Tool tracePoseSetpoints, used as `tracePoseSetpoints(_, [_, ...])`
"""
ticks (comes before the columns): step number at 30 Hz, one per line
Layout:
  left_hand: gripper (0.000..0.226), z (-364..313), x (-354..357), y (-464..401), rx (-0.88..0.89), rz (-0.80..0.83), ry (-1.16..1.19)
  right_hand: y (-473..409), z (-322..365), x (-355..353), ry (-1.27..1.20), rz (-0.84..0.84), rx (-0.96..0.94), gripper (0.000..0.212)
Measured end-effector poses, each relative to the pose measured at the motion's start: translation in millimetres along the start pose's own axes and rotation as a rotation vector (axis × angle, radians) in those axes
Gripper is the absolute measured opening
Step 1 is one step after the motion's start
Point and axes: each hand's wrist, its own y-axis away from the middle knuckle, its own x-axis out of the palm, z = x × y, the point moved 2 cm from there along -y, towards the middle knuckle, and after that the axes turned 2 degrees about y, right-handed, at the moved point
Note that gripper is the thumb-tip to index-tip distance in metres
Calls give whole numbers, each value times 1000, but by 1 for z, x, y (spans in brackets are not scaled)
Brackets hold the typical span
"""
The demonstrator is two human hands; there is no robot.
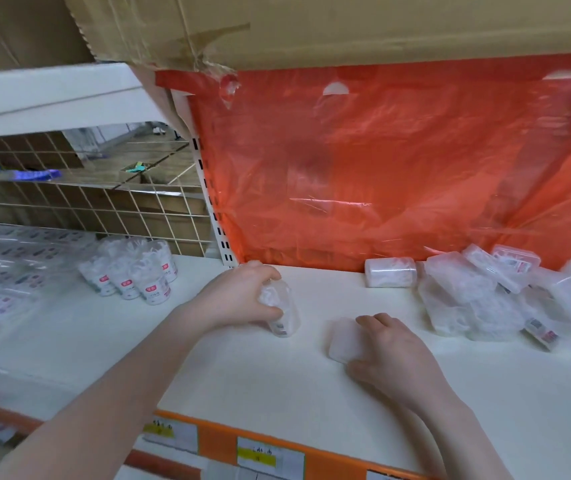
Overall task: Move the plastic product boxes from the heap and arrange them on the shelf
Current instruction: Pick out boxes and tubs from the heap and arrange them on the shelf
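**Shelf stocking: both hands on product boxes**

Reference landmark: the heap (506, 296) of clear plastic product boxes, lying at the right end of the white shelf (242, 375) against the red plastic sheet (381, 168).

1. Right hand (391, 355): positioned to the left of the heap, near it but apart from it. The fingers are curled over a flat translucent box (344, 341) that lies on the shelf surface; the thumb sits at the near edge of the box.

2. Left hand (242, 296): positioned further left of the heap, beyond the right hand. The fingers and thumb wrap around a clear cylindrical container (282, 311), which is tilted, with its labelled lower end touching or just above the shelf; which of the two cannot be told.

3. Lying cylinder (391, 271): a clear round container rests on its side just left of the heap, at the foot of the red sheet.

4. Standing group (131, 271): well to the left of the heap, past both hands, a cluster of upright clear containers with red-and-white labels stands on the shelf. Flat packaged items (3, 265) lie in rows left of that cluster.

5. Shelf front edge: an orange strip (214, 441) carries white and yellow price labels (260, 457), below and left of the heap.

6. Above the heap: a cardboard carton (346, 26) with torn brown tape overhangs the red sheet.
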Motion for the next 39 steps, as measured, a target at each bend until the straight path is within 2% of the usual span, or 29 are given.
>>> tracePoseSetpoints(8, [57,33,-21,50,-174,-48,-9,-10,48,6,-46,10,-148,48])
tracePoseSetpoints(18, [59,140,-78,125,-354,-158,-46,-32,169,27,-17,57,-305,52])
tracePoseSetpoints(29, [70,285,-144,152,-373,-122,-288,-45,311,80,-15,-34,-165,52])
tracePoseSetpoints(33, [64,299,-150,142,-367,-54,-388,-47,337,86,11,-23,-97,50])
tracePoseSetpoints(39, [72,297,-137,114,-419,-24,-395,-53,351,89,49,-9,-59,50])
